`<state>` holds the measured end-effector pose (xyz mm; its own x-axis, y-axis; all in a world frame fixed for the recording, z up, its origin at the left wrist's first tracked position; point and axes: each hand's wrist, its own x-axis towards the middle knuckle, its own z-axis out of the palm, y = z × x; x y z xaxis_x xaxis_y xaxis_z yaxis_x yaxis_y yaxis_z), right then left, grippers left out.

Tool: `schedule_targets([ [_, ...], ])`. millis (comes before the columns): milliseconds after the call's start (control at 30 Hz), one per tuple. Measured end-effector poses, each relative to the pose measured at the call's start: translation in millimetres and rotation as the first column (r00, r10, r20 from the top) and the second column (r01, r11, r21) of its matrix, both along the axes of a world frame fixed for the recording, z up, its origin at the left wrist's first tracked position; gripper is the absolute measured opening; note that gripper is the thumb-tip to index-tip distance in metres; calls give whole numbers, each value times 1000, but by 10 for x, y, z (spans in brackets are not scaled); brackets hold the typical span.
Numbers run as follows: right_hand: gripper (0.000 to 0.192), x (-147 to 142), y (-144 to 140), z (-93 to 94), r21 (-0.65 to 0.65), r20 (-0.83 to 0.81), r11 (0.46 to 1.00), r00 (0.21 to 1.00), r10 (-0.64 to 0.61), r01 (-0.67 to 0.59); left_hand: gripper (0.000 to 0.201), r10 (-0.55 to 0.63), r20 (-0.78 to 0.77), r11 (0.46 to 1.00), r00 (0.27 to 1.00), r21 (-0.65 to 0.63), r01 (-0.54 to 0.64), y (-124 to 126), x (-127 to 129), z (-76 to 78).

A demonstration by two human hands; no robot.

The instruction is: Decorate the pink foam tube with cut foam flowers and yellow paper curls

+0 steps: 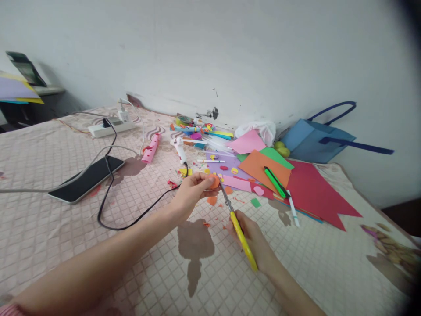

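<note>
The left hand (192,191) pinches a small, rounded orange paper piece (214,181) between thumb and fingers, above the checked cloth (148,263). At five o'clock from that piece, the right hand (251,237) grips long metal scissors with yellow handles (237,224); their blades reach its edge, though whether they bite in I cannot tell. From the piece, a white glue gun (179,151) lies toward half past ten, a large red paper sheet (315,188) at three o'clock, and a flat black rectangular device (87,180) at nine.
</note>
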<state>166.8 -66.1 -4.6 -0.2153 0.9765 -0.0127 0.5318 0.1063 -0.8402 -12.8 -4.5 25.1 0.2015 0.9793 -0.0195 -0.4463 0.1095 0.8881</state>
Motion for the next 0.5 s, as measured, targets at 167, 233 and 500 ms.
schedule_targets([
  [167,22,-9,-4,23,-25,14,1000,1000,-17,18,21,5,2,1000,1000,1,-5,14,-7,-5],
  [233,22,-12,-4,28,-38,20,999,999,-27,28,22,8,3,1000,1000,-4,-8,28,-8,-13],
  [500,25,-42,-14,56,-68,14,996,998,-53,54,23,1,-20,1000,1000,-22,-1,49,-26,-21],
])
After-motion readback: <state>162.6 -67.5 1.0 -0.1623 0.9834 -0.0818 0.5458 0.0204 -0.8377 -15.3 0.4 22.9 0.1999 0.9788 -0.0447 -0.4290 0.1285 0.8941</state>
